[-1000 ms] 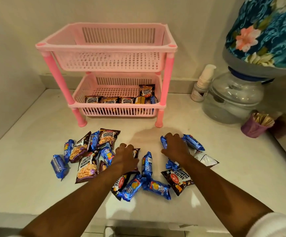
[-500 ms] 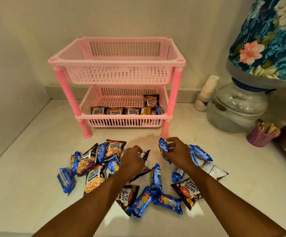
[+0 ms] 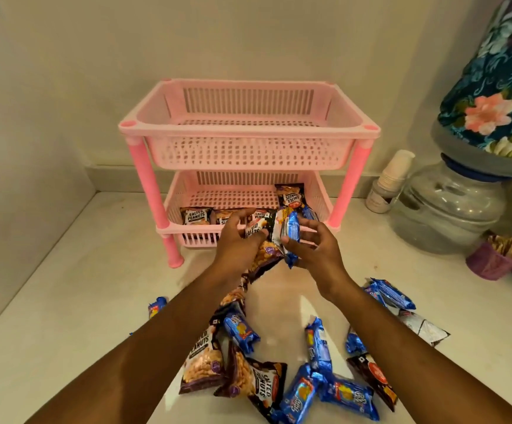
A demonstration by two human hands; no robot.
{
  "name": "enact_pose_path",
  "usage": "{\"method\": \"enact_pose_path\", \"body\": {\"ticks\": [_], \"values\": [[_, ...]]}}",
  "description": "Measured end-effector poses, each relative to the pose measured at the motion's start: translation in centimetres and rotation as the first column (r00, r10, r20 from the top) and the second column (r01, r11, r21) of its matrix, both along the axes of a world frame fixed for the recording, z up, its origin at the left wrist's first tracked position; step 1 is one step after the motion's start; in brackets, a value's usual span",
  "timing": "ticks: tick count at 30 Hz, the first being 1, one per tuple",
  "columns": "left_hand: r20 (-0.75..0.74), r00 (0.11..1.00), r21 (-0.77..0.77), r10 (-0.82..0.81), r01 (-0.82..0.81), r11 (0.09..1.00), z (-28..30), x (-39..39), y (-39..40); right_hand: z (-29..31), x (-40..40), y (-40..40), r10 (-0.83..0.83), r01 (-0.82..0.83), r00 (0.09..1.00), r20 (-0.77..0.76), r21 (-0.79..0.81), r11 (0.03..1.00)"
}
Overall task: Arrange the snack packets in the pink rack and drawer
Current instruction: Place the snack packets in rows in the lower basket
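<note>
A pink two-tier rack [image 3: 248, 134] stands against the wall. Its top basket holds nothing; the lower basket [image 3: 172, 206] holds several dark peanut packets [image 3: 196, 216]. My left hand [image 3: 236, 240] grips a dark salted-peanut packet [image 3: 264, 258] just in front of the lower basket. My right hand [image 3: 313, 249] grips a blue biscuit packet [image 3: 291, 232] beside it. Several blue biscuit packets [image 3: 319, 344] and peanut packets [image 3: 201, 359] lie scattered on the white counter [image 3: 80, 286] beneath my forearms.
A clear water dispenser base [image 3: 444, 209] under a floral-covered bottle [image 3: 499, 96] stands at the right. A stack of white cups [image 3: 389, 182] sits beside it. A purple cup of sachets [image 3: 493, 258] is near the right edge. Walls close the left and back.
Both hands have lifted from the pile on the counter and moved forward to the front of the lower basket, each carrying a packet. The view has shifted closer to the rack.
</note>
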State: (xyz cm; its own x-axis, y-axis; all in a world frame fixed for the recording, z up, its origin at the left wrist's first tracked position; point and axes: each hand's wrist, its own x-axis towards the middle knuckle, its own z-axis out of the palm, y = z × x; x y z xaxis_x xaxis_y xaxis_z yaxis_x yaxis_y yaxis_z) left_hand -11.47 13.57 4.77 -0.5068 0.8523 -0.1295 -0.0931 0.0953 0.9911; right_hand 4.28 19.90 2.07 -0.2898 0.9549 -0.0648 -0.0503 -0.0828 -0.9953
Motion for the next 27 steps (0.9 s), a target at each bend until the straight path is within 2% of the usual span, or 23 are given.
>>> {"method": "enact_pose_path", "body": {"ticks": [5, 11, 14, 16, 18, 20, 23, 27], "values": [[-0.06, 0.997, 0.064, 0.046, -0.042, 0.997, 0.3, -3.4, 2.4, 1.5, -4.5, 1.5, 0.002, -0.003, 1.0, -0.02, -0.032, 0.999], [-0.113, 0.994, 0.026, 0.009, -0.006, 1.0, 0.7, -8.1, 7.6, 2.6, -8.9, 6.5, -0.096, 0.074, 0.991, -0.095, -0.212, 0.975], [-0.266, 0.964, -0.076, 0.014, -0.036, 0.996, 0.6, -10.2, 11.0, 3.0, -10.1, 9.9, -0.073, 0.05, 0.995, -0.066, -0.304, 0.951], [-0.292, 0.954, -0.144, -0.064, 0.022, 0.989, 0.1, -11.4, 13.3, 2.8, -10.9, 12.0, -0.037, 0.007, 0.996, -0.078, -0.352, 0.936], [-0.316, 0.935, -0.215, -0.16, 0.093, 0.972, -0.8, -12.3, 15.4, 2.0, -11.9, 14.0, -0.028, 0.029, 1.0, 0.006, -0.287, 0.957], [-0.295, 0.92, -0.299, -0.257, 0.166, 0.94, -1.9, -12.9, 16.8, 0.4, -12.9, 16.1, -0.053, 0.078, 0.971, 0.231, -0.1, 0.992], [-0.317, 0.864, -0.399, -0.391, 0.252, 0.882, -4.1, -13.7, 18.6, -1.8, -13.6, 18.2, -0.052, -0.034, 0.814, 0.579, 0.137, 0.99], [-0.456, 0.752, -0.479, -0.475, 0.243, 0.843, -5.6, -13.4, 20.6, -4.0, -13.3, 19.7, -0.12, -0.25, 0.639, 0.76, 0.353, 0.902]]}}
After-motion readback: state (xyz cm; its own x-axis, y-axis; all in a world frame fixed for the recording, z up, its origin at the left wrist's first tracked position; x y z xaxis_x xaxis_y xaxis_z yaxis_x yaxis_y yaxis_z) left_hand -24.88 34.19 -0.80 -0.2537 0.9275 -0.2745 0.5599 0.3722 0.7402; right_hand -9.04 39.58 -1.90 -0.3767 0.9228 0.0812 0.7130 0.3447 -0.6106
